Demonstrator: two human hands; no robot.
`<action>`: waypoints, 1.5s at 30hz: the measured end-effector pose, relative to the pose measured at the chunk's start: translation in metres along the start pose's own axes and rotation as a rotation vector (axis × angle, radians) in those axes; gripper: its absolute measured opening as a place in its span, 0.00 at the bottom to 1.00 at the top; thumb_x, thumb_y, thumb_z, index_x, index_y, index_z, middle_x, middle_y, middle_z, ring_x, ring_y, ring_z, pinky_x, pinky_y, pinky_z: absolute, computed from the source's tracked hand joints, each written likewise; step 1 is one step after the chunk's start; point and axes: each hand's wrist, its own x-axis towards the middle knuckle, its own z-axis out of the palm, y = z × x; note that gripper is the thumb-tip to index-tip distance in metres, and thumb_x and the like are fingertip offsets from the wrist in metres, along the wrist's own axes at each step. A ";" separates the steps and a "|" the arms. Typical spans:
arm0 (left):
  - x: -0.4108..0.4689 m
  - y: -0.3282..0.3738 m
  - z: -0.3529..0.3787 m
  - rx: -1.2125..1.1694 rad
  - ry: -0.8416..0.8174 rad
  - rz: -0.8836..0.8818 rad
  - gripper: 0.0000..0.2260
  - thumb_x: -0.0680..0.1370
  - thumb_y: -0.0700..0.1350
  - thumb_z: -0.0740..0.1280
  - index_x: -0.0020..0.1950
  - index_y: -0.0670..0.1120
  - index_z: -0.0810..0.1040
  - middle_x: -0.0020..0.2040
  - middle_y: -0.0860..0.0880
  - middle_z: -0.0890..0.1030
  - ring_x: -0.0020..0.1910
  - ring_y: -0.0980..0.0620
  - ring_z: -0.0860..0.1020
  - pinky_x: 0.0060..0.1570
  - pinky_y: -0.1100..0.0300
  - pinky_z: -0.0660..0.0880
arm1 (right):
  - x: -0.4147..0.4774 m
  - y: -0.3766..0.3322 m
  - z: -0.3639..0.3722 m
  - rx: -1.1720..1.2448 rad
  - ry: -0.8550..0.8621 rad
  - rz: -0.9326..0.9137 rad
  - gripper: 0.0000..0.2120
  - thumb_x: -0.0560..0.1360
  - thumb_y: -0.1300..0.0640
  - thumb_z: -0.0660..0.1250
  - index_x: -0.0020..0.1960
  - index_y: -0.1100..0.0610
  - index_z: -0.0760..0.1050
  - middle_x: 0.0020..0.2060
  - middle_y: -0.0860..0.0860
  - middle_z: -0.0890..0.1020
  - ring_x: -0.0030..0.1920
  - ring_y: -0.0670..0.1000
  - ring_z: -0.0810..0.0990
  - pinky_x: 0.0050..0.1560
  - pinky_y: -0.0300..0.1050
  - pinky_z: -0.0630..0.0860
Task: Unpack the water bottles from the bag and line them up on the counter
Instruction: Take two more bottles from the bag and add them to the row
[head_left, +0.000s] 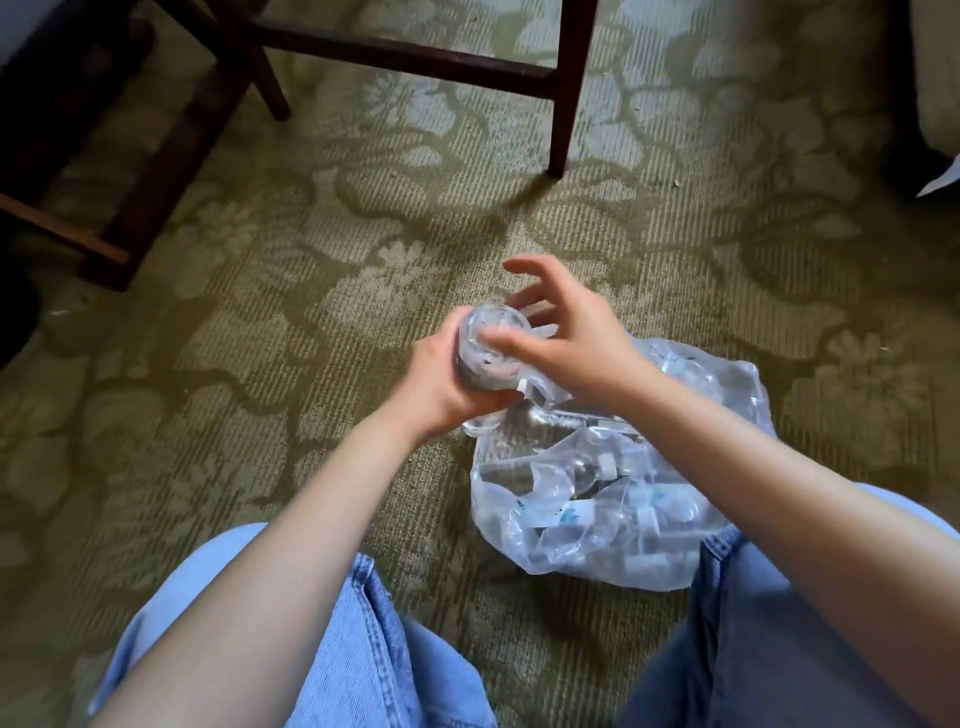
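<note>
A clear plastic bag (613, 499) lies on the carpet between my knees, with several water bottles visible inside it. My left hand (447, 384) grips a clear water bottle (488, 338) held above the bag's left end, its base turned toward the camera. My right hand (571, 338) hovers over the same bottle, thumb across its base and fingers spread and loosely bent beyond it. The rest of the bottle is hidden by both hands. No counter is in view.
The floor is a green floral carpet (363, 280). Dark wooden chair legs (566, 93) and a crossbar stand ahead, with more dark furniture (130, 182) at the left. My knees in blue jeans (363, 649) fill the bottom edge.
</note>
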 end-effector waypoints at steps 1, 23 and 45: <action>-0.001 -0.003 0.001 0.017 0.010 0.002 0.34 0.61 0.44 0.81 0.63 0.50 0.69 0.53 0.53 0.80 0.51 0.55 0.79 0.50 0.63 0.76 | 0.004 0.002 -0.004 0.058 0.020 0.035 0.23 0.71 0.45 0.71 0.63 0.49 0.71 0.50 0.48 0.80 0.49 0.49 0.82 0.50 0.47 0.80; -0.007 -0.070 -0.031 0.489 0.116 -0.258 0.30 0.62 0.52 0.78 0.60 0.54 0.69 0.54 0.49 0.80 0.51 0.46 0.78 0.52 0.52 0.77 | 0.000 0.151 0.126 -0.966 -0.810 0.222 0.14 0.77 0.57 0.62 0.62 0.56 0.73 0.57 0.58 0.79 0.53 0.57 0.79 0.46 0.47 0.69; -0.006 -0.062 -0.034 0.651 -0.028 -0.221 0.28 0.66 0.52 0.77 0.58 0.44 0.68 0.52 0.46 0.75 0.52 0.45 0.76 0.42 0.55 0.70 | 0.008 0.081 0.039 -0.754 -0.356 0.000 0.34 0.61 0.51 0.79 0.64 0.58 0.73 0.55 0.55 0.77 0.53 0.58 0.78 0.50 0.47 0.75</action>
